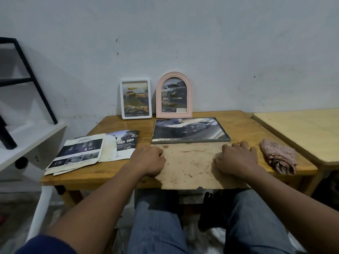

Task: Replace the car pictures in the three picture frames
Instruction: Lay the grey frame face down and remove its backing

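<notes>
A white frame (136,99) and a pink arched frame (173,95) lean upright against the wall, each with a car picture in it. In front of them a large grey frame (190,130) lies flat with a dark car picture. A brown backing board (190,165) lies on the table's near edge, just in front of that frame. My left hand (149,160) grips the board's left edge with curled fingers. My right hand (236,158) grips its right edge the same way. Loose car pictures (78,154) are stacked at the left, with another car sheet (126,142) beside them.
The wooden table (244,125) stands against a grey wall. A folded checked cloth (278,157) lies near its right edge. A second, paler table (300,132) stands to the right. At the left are a white shelf (27,138) and a black metal stand (27,79).
</notes>
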